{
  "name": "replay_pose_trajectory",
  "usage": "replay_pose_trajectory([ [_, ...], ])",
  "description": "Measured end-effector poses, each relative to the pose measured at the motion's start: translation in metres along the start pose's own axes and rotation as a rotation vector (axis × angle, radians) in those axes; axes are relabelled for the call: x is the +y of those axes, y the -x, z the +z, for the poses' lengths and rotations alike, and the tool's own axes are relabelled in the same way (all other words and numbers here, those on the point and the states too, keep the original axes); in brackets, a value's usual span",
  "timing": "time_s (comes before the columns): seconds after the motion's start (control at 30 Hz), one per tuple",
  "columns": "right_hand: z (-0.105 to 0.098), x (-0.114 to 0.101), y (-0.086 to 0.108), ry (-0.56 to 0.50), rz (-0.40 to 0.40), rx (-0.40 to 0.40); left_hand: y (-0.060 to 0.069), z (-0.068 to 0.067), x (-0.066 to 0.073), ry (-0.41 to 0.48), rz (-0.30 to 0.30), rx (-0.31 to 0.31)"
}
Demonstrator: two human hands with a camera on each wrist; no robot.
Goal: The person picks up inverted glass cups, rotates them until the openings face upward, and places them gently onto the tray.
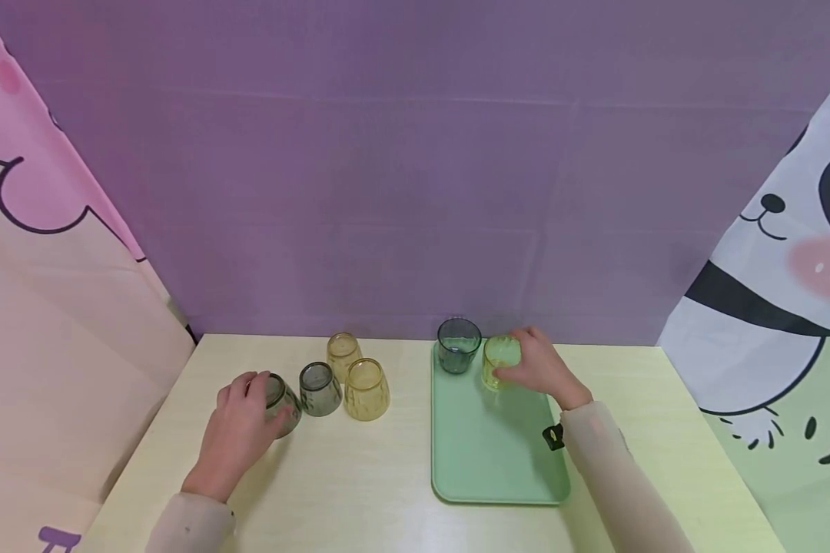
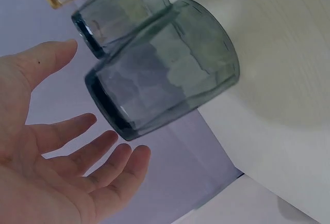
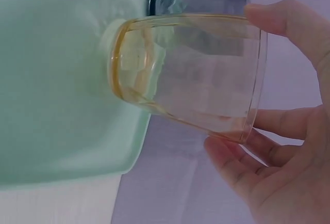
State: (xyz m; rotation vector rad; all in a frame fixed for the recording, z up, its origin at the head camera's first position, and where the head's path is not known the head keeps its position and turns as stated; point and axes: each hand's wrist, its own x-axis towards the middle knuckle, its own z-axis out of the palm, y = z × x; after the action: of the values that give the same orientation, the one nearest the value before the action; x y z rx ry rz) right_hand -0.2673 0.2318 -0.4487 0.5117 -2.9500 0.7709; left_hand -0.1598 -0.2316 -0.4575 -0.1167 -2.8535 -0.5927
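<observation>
On the tray's far part, my right hand [image 1: 541, 367] pinches an amber-yellow glass [image 3: 196, 74] near its rim, thumb on one side and fingers on the other. The glass stands upright with its base at the green tray [image 1: 498, 461]. Beside it stands an upright dark grey glass [image 1: 459, 346]. Over on the left, my left hand [image 1: 240, 422] is around an upside-down grey glass [image 2: 165, 74]; in the left wrist view its fingers are spread and loosely bent near the glass's base, apart from it. A second upside-down grey glass [image 1: 320, 389] is right next to that one.
Two upside-down amber glasses, a nearer one [image 1: 367, 390] and a farther one [image 1: 343, 353], stand between the grey glasses and the tray. The light wooden table [image 1: 360, 491] ends at a purple cloth backdrop [image 1: 415, 192]. Patterned cloths hang at both sides.
</observation>
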Motion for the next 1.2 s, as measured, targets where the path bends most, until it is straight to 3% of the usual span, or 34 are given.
replay_pose_trajectory([
  [0.43,-0.006,0.02,-0.025,0.051,0.018,-0.026,-0.017,0.0,-0.012,0.005,-0.082,-0.137],
  [0.77,-0.005,0.022,-0.027,0.023,0.045,-0.04,-0.026,-0.001,-0.015,-0.012,-0.086,-0.169],
  [1.2,-0.004,0.024,-0.022,-0.011,0.041,-0.011,-0.026,-0.001,-0.015,-0.011,-0.065,-0.154],
])
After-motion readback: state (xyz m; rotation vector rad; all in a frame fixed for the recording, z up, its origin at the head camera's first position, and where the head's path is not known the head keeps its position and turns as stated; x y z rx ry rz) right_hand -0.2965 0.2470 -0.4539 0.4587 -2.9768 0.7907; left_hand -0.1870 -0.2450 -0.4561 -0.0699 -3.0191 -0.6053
